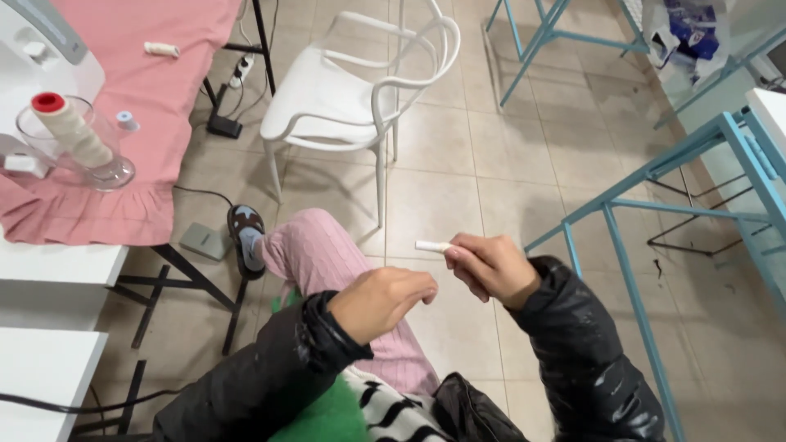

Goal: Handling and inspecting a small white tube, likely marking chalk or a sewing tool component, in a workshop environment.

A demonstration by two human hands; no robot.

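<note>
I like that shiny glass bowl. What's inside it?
A cream thread cone with a red top stands tilted inside the glass bowl. The bowl sits on pink fabric; the table underneath is covered.

Both arms wore a glossy black puffer jacket, its sleeves quilted and gathered at the cuff just behind the left hand (385, 301) and the right hand (490, 267). Below the left hand ran pink ribbed trousers — ending in a grey sock and dark patterned slipper — with green and black-and-white striped fabric at the lap.
</note>
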